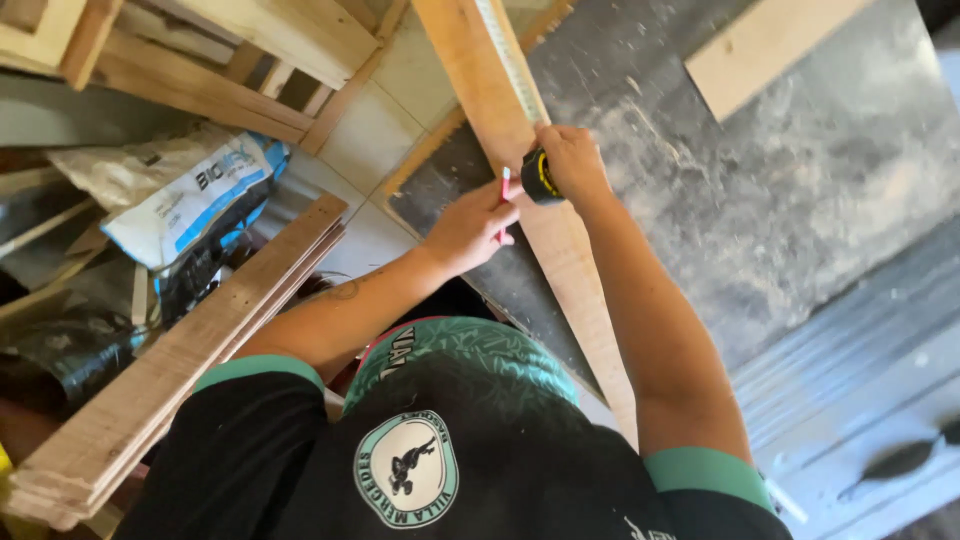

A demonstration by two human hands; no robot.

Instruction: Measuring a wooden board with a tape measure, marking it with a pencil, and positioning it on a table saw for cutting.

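A long pale wooden plank [580, 290] lies across a dark, dusty worktop [770, 200]. My right hand [570, 160] presses a black and yellow tape measure [540, 176] onto the plank. Its blade [510, 60] is drawn out along the plank, away from me. My left hand [468, 226] holds a red pencil [504, 188] with its tip at the plank's left edge, right beside the tape measure case. The two hands nearly touch.
A stack of planks [170, 360] leans at the left. Behind it are a white and blue bag [190, 195] and wooden pallets [230, 60]. A short board [770, 40] lies on the worktop's far side. Corrugated metal sheet [870, 380] is at the right.
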